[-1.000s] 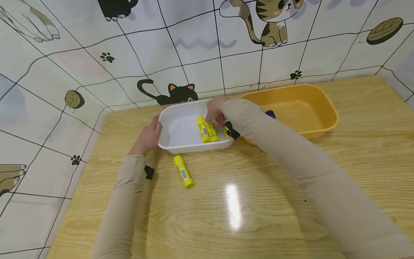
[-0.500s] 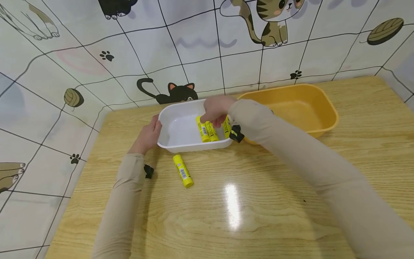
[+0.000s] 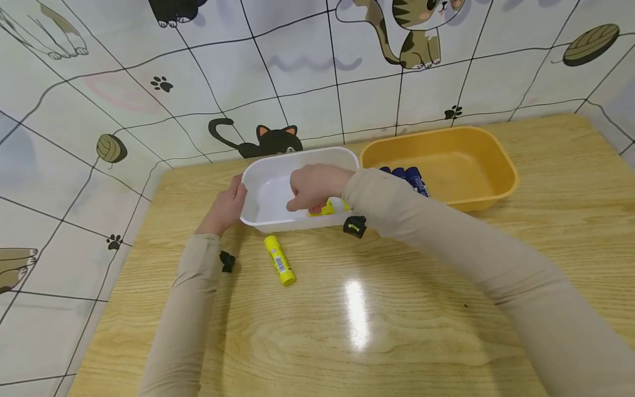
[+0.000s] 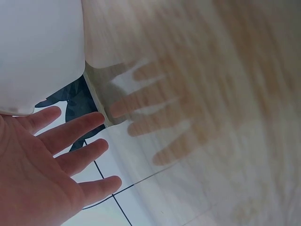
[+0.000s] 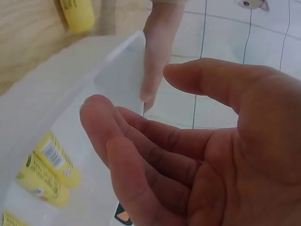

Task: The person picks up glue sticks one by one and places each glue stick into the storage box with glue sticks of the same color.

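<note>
A white plastic tray stands on the wooden table, with several yellow glue sticks lying inside its right part. My left hand rests against the tray's left end; its fingers look straight and spread in the left wrist view. Over the tray's inside hangs my right hand, partly covering the glue sticks in the head view. From the right wrist, that hand's fingers are loosely bent, thumb apart, with nothing between them. Another yellow glue stick lies on the table in front of the tray.
An orange-yellow tray stands right beside the white one. Several dark blue tubes lie in its left part, partly hidden by my right sleeve. A wall with cat drawings rises directly behind both trays.
My right hand has moved left and toward the front within the white tray, off the glue sticks' far ends. The blue tubes have come into sight. My left hand stays at the tray's end.
</note>
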`<act>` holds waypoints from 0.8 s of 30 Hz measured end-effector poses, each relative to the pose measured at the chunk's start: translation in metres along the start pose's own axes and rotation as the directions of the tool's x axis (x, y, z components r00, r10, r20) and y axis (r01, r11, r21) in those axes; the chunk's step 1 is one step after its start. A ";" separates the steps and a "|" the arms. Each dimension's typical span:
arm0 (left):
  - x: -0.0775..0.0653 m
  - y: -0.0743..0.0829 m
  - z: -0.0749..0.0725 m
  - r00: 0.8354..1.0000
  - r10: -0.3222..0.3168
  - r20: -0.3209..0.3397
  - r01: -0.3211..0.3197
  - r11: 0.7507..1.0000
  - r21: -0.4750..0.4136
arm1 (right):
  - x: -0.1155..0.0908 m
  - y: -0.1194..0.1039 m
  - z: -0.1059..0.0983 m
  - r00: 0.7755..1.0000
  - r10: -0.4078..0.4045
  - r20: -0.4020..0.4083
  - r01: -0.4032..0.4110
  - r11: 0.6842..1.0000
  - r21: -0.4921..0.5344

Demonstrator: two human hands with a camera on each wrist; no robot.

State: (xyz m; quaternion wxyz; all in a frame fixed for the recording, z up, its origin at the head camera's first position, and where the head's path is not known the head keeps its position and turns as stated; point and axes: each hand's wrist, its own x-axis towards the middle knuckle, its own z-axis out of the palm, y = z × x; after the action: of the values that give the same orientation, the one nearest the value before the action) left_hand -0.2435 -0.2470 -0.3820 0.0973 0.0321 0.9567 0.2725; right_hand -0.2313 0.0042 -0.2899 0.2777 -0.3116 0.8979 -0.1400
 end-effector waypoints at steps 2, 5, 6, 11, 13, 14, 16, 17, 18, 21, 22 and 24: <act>0.000 0.000 0.000 1.000 -0.005 -0.001 0.005 1.000 0.005 | -0.002 -0.005 0.004 1.000 -0.013 0.006 0.013 1.000 -0.019; 0.000 -0.001 -0.001 1.000 -0.007 0.002 0.007 1.000 0.011 | -0.003 -0.012 0.011 0.999 -0.037 0.025 0.038 0.999 -0.036; 0.000 -0.001 -0.001 1.000 -0.010 0.004 0.010 1.000 0.010 | -0.003 -0.013 0.014 0.999 -0.044 0.030 0.045 0.998 -0.038; 0.002 0.000 -0.001 1.000 -0.024 0.011 0.024 1.000 0.017 | -0.003 -0.023 0.029 0.994 -0.094 0.052 0.096 0.995 -0.037; 0.002 0.001 -0.001 1.000 -0.021 0.006 0.021 0.999 0.028 | -0.003 -0.027 0.036 0.993 -0.104 0.062 0.106 0.994 -0.031; 0.002 0.001 -0.001 1.000 -0.017 0.002 0.017 0.999 0.036 | -0.002 -0.029 0.040 0.992 -0.106 0.067 0.108 0.993 -0.035; 0.003 0.002 -0.002 1.000 -0.010 -0.006 0.010 0.999 0.047 | -0.001 -0.032 0.048 0.993 -0.097 0.066 0.099 0.994 -0.037; 0.003 0.002 -0.002 1.000 -0.007 -0.010 0.007 0.999 0.052 | 0.000 -0.033 0.052 0.994 -0.091 0.060 0.093 0.995 -0.038; 0.003 0.002 -0.002 1.000 -0.004 -0.012 0.005 0.998 0.057 | 0.001 -0.035 0.056 0.995 -0.086 0.055 0.088 0.995 -0.044; 0.003 0.002 -0.002 1.000 0.004 -0.020 -0.002 0.997 0.079 | 0.005 -0.037 0.068 0.998 -0.064 0.021 0.065 0.996 -0.057; 0.003 0.002 -0.002 1.000 0.008 -0.023 -0.006 0.996 0.088 | 0.007 -0.038 0.072 0.998 -0.057 0.009 0.057 0.997 -0.058; 0.003 0.002 -0.002 0.999 0.017 -0.031 -0.014 0.994 0.109 | 0.011 -0.039 0.079 0.999 -0.047 -0.017 0.046 0.997 -0.056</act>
State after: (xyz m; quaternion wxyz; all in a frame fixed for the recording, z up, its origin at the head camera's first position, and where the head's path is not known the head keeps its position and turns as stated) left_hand -0.2467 -0.2460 -0.3797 0.0782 0.0405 0.9712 0.2214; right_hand -0.1737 -0.0389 -0.3413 0.2575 -0.3388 0.8964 -0.1242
